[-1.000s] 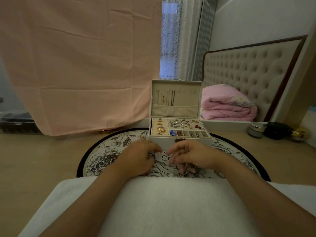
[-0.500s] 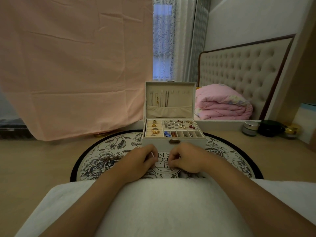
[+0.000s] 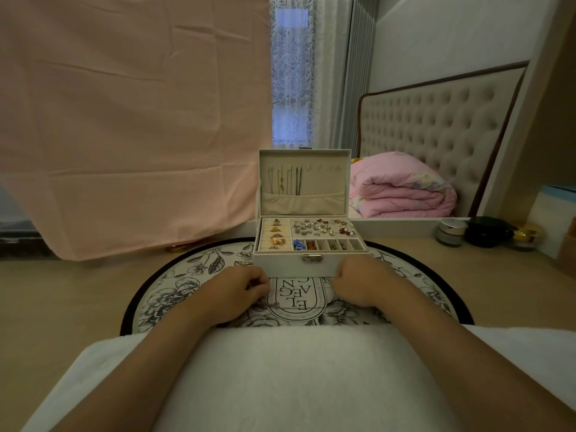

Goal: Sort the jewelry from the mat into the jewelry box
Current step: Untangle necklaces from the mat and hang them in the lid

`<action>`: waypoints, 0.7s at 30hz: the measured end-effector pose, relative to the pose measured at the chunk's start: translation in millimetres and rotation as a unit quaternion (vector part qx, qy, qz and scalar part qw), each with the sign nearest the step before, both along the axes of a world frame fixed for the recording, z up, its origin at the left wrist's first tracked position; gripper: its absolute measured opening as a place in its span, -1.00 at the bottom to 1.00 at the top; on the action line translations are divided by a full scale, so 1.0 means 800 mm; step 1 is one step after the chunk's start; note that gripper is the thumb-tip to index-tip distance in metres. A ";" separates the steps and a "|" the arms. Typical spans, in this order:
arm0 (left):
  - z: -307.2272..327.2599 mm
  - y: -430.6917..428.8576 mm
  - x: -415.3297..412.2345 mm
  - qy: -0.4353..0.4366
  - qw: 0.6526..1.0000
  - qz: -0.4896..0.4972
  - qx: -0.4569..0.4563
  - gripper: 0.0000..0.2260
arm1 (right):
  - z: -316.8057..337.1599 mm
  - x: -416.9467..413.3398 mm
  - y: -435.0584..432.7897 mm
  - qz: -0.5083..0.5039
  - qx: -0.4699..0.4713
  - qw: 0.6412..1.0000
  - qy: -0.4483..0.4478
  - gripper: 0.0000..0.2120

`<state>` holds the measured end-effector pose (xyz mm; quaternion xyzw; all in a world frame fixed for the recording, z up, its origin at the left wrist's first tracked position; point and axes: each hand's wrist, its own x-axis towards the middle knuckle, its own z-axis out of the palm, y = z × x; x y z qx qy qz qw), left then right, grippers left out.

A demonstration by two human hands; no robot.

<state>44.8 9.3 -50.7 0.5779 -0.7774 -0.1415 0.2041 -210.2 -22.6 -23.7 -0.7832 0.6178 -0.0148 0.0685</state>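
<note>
Two hands are drawing apart. Half a second ago they were huddling close together over the printed oval in the middle of the round floral mat (image 3: 199, 269). Now the left hand (image 3: 237, 291) and the right hand (image 3: 363, 283) are sitting either side of it, just before the front corners of the open jewelry box (image 3: 280, 268). Both sets of fingers are curling in tight, and I cannot tell whether they are pinching anything, though a small silvery piece (image 3: 275, 304) is lying on the mat just beside the left fingertips. They are probably pulling a fine chain straight for the lid, where necklaces (image 3: 282, 182) are hanging. Rings (image 3: 275, 236) and earrings (image 3: 321, 227) are filling the tray, so the sorting is looking well advanced. Inside the oval, large serif letters are running upside down to the wearer, E, L, G, N and C among them, but the word is not reading whole. No brand is showing elsewhere.
</note>
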 end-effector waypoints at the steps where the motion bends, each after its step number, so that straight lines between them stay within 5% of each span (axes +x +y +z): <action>1: -0.001 0.000 -0.001 -0.006 1.000 -0.002 -0.003 -0.88 | 0.002 0.004 0.003 0.003 -0.018 0.999 0.037 -0.81; 4: -0.001 0.001 -0.011 0.025 1.000 -0.008 -0.012 -0.84 | 0.005 0.023 0.014 0.052 -0.091 0.992 0.075 -0.84; 9: -0.001 0.004 -0.016 0.053 0.998 -0.023 -0.013 -0.89 | -0.008 0.057 0.032 0.182 -0.022 0.976 -0.113 -0.67; 21: 0.017 0.015 0.030 -0.045 0.997 0.012 0.058 -0.93 | -0.024 0.058 0.029 0.220 -0.035 0.973 -0.063 -0.88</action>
